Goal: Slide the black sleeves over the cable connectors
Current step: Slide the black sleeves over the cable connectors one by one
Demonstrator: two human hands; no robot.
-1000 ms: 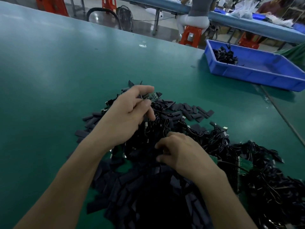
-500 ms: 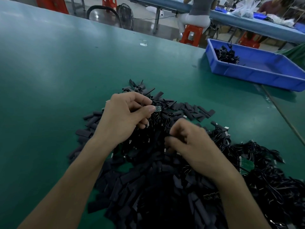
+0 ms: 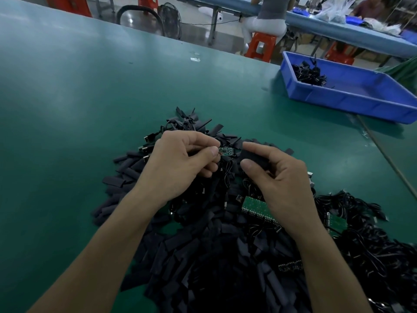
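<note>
Black sleeves (image 3: 198, 263) lie heaped on the green worktop (image 3: 67, 109) at bottom centre of the frame, with tangled black cables (image 3: 379, 251) to their right. Above the heap, the left hand (image 3: 178, 168) pinches a small green connector board (image 3: 226, 152). The right hand (image 3: 285, 177) pinches one sleeve (image 3: 254, 155) just beside it. A blue bin (image 3: 352, 102) sits at upper right.

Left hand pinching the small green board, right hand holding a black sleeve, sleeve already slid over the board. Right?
Not quite. Head view shows the small green board bare: the black sleeve sits just right of it, not yet over it. The left hand does pinch the board and the right hand does hold the sleeve.
</note>
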